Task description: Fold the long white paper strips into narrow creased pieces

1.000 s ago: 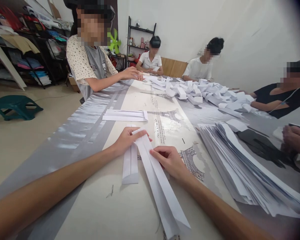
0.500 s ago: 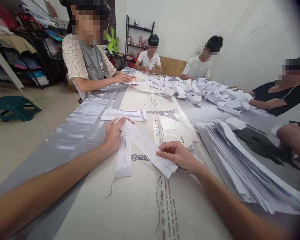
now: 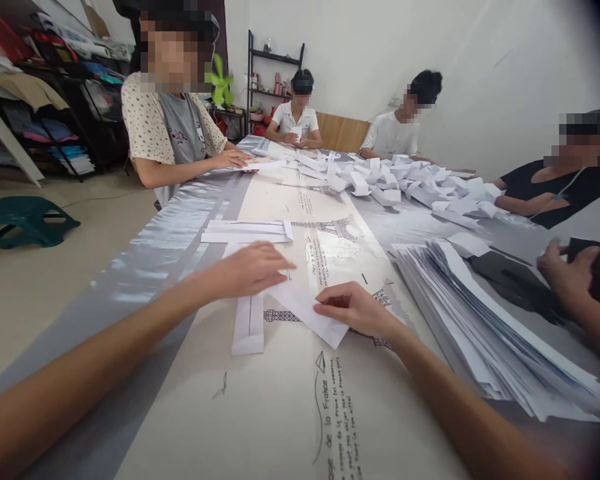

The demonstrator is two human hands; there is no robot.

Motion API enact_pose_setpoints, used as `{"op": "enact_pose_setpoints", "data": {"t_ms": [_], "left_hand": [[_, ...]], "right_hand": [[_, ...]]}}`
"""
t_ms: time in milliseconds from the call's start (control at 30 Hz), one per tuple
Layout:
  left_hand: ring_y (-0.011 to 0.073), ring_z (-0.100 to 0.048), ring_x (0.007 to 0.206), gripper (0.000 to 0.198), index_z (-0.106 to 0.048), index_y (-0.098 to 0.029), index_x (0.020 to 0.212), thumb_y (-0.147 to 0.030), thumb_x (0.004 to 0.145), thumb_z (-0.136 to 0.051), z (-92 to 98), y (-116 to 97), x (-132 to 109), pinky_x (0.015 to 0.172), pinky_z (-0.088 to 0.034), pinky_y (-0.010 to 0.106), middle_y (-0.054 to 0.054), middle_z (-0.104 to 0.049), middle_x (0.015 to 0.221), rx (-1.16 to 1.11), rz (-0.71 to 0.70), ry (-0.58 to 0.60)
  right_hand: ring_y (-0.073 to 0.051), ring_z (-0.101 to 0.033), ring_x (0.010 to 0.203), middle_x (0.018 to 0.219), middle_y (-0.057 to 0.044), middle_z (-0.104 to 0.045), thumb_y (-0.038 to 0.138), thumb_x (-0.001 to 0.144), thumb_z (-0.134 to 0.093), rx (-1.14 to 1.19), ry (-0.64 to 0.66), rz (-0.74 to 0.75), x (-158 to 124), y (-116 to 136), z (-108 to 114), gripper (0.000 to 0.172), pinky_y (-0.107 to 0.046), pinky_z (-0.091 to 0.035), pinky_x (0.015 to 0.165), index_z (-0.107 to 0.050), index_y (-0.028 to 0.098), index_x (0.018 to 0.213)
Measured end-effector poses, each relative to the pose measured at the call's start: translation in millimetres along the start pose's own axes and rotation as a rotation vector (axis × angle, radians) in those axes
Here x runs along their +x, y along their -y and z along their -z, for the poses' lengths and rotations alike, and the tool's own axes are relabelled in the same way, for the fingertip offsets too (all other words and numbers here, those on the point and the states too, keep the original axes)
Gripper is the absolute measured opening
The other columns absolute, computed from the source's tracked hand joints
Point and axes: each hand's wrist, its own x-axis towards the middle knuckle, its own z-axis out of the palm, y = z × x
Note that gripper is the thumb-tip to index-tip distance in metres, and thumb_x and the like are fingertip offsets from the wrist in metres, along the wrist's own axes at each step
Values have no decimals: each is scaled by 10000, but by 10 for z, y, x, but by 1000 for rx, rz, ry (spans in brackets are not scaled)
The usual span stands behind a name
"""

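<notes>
A folded white paper strip (image 3: pixel 307 315) slants across the middle of the table, its near end pinched between the thumb and fingers of my right hand (image 3: pixel 353 310). My left hand (image 3: pixel 255 268) is open above the strip's far end, fingers stretched out and pointing right; they partly hide that end, and I cannot tell whether they touch it. Under my left hand and running toward me lies another folded paper strip (image 3: pixel 249 327) with a dark line along it. Beyond, several folded strips (image 3: pixel 247 232) lie crosswise.
A thick stack of paper sheets (image 3: pixel 480 327) lies at the right, near another person's hand (image 3: pixel 565 267). A heap of folded papers (image 3: pixel 395 177) covers the far right. Several people sit around the table, which has a printed cloth (image 3: pixel 220 427). A green stool (image 3: pixel 27 217) stands at left.
My left hand has let go of the strip's far end and moved right, its fingers straightening. My right hand keeps its pinch. At the right edge, another person's hand has come further into view.
</notes>
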Motion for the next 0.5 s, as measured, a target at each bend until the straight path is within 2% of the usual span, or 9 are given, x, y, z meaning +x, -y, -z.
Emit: {"op": "enact_pose_setpoints", "data": {"t_ms": [33,67,167,267,367,500], "left_hand": [[286,-692,927,82,-775,-286,801,-257,736,-816,-59,1,-2,1043,-431,439,63,-765,865,-17,-10,63],[273,-693,831,54,-768,-297,751,-279,740,-817,-105,10,-6,987,-466,425,46,-752,789,-29,-21,73],[250,-688,721,94,-761,-305,682,-322,743,-830,-114,57,-16,809,-513,361,26,-733,704,-3,-34,37],[219,-699,741,97,-785,-279,747,-347,816,-785,33,90,-8,742,-495,305,27,-761,773,81,1,114],[183,-709,809,188,-788,-242,884,-353,946,-649,187,109,10,764,-488,275,23,-788,912,217,13,235],[164,-725,863,227,-779,-215,963,-356,985,-603,263,162,15,795,-505,254,22,-796,981,292,4,249]], "right_hand": [[-125,-489,626,724,-8,-636,385,919,-677,-6,3,5,-1,6,-4,221,-290,-381,570,-788,204,855],[-122,-477,623,720,-5,-630,383,921,-674,-6,7,9,-4,13,-1,221,-288,-376,568,-788,206,855],[-111,-459,596,710,3,-625,402,930,-655,2,44,7,-21,36,55,237,-277,-377,547,-796,218,882],[-113,-508,573,700,-8,-665,438,924,-655,7,62,-19,-38,37,163,266,-273,-427,536,-810,224,898],[-135,-593,600,713,-44,-724,439,885,-716,41,-37,-15,-39,14,249,253,-288,-496,572,-816,206,885],[-130,-595,599,724,-48,-739,418,880,-736,67,-153,44,-21,-19,268,215,-287,-507,579,-812,218,873]]}}
